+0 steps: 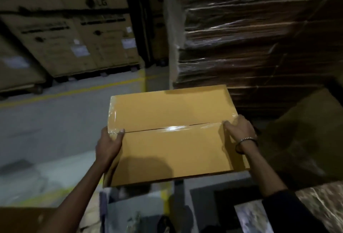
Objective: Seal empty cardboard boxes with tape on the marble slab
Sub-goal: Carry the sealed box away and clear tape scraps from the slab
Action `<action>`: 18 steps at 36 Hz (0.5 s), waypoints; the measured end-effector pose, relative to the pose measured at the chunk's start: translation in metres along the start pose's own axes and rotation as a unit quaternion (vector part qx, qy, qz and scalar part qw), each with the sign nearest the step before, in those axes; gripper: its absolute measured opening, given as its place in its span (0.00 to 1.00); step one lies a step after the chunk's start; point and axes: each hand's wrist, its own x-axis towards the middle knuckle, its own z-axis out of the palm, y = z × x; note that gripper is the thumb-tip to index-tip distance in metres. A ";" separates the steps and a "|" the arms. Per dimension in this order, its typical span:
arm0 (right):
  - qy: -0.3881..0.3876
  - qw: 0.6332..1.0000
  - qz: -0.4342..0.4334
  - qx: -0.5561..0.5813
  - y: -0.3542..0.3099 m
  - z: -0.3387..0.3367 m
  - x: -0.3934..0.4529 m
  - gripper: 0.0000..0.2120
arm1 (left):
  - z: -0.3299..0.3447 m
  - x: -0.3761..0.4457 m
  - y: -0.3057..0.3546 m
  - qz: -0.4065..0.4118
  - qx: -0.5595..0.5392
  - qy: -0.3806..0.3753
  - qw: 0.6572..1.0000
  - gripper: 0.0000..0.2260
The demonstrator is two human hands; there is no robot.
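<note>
Now both hands (109, 140) gripping box (172, 134).

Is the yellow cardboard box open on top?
No, the flaps of the yellow cardboard box lie shut, with shiny clear tape along the seam, while both hands grip its ends.

I hold the cardboard box (172, 136) in front of me, raised above the floor (55, 121). My left hand (109, 143) is on its left end, thumb lying over the top by the seam. My right hand (239, 130) is on its right end, fingers (229, 127) over the top edge. A strip of tape (172, 128) runs along the seam between the two top flaps. Behind the box, to the right, stands a wrapped pallet stack (259, 37). Behind and to the left, across the floor, printed cartons (74, 34) stand in rows. A corner of the marble worktop (319, 203) lies at lower right, under my right forearm.
</note>
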 end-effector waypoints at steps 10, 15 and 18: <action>-0.274 0.959 0.009 0.075 -0.058 0.158 0.057 0.12 | -0.001 0.090 -0.124 -0.095 0.126 0.050 0.986 0.24; -0.320 0.942 0.035 0.093 -0.037 0.276 0.097 0.12 | 0.045 0.151 -0.206 -0.188 0.094 0.015 0.978 0.24; -0.356 0.923 0.066 0.133 0.008 0.357 0.134 0.34 | 0.076 0.172 -0.264 -0.202 0.082 -0.007 0.976 0.24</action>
